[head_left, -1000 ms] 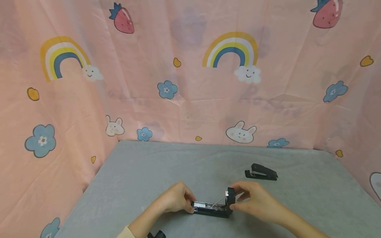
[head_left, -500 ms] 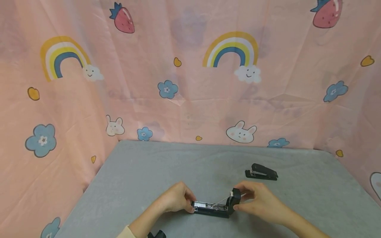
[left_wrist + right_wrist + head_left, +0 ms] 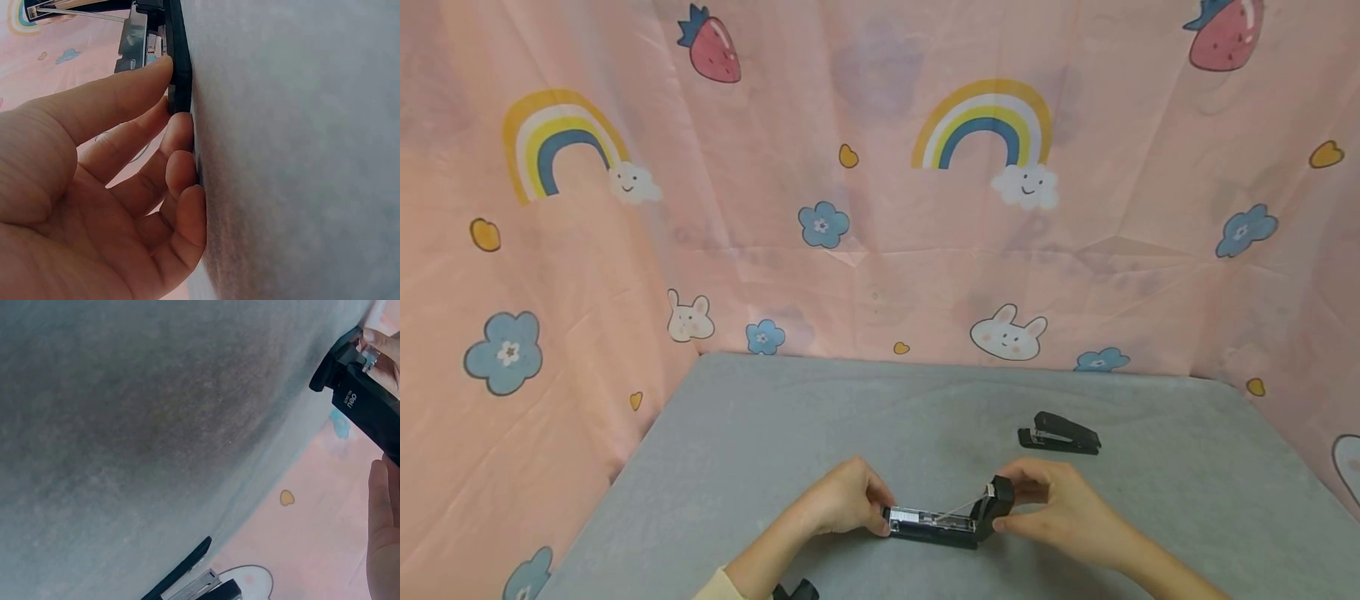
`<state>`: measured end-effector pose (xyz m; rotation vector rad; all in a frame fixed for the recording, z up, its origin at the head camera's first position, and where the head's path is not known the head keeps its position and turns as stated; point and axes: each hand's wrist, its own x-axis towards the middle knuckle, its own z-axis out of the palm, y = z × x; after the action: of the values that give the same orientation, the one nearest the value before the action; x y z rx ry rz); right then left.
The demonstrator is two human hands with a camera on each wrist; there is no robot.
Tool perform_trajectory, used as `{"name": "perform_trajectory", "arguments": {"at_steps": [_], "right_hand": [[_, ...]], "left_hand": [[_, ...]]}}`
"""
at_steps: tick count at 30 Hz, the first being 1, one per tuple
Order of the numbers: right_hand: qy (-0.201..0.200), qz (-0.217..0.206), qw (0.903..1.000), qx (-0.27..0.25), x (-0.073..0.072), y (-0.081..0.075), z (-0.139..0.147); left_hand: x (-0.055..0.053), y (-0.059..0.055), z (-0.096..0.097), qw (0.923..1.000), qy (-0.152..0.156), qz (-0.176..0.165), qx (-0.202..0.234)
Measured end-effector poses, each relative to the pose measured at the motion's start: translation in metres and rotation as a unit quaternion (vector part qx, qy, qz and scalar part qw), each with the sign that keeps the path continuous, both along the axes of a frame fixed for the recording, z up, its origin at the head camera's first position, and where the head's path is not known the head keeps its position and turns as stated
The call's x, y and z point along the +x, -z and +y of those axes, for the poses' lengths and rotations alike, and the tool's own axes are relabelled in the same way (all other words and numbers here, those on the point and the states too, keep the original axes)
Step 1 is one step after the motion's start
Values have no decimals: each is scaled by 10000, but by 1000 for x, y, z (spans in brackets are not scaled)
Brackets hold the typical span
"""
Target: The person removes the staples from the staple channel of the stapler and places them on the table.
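Left hand [image 3: 847,500] and right hand [image 3: 1054,510] pinch a stapler [image 3: 936,535]; lettering [image 3: 352,400]: right wrist view only.

The open stapler [image 3: 934,535] is black, its staple channel [image 3: 133,39] shiny silver, its slim spring rod [image 3: 81,13] silvery grey; white lettering [image 3: 352,400] marks its black lid [image 3: 375,411]. The second stapler [image 3: 1067,434] is black too, with a silvery strip. A black object [image 3: 799,591] shows at the lower edge. The sleeve [image 3: 718,587] is plain cream, the table cover [image 3: 820,417] grey. The curtain [image 3: 760,167] is pale pink, printed with rainbows [image 3: 981,104] banded in orange-yellow, white, yellow and blue; white smiling clouds [image 3: 1025,185]; rosy strawberries [image 3: 715,52] with dark blue leaves; blue flowers [image 3: 502,353] with white centres; dark-outlined amber hearts [image 3: 486,235]; and white rabbits [image 3: 1008,335] with pink cheeks.
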<state>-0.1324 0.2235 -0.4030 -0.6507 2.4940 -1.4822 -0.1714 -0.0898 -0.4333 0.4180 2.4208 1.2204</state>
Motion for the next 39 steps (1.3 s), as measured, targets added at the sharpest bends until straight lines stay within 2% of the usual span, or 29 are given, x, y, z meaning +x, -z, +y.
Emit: {"name": "perform_trajectory", "arguments": {"at_steps": [10, 17, 32, 39], "right_hand": [[187, -261, 9995, 58, -1, 3, 8], [7, -215, 9997, -97, -5, -1, 4], [196, -426, 9988, -109, -3, 5, 19], [121, -568, 9983, -85, -3, 10, 28]], "left_hand": [[-1, 1, -2, 10000, 20, 37, -37], [0, -3, -4, 10000, 28, -3, -80], [1, -3, 1, 10000, 16, -75, -31], [0, -2, 1, 9999, -3, -106, -15]]}}
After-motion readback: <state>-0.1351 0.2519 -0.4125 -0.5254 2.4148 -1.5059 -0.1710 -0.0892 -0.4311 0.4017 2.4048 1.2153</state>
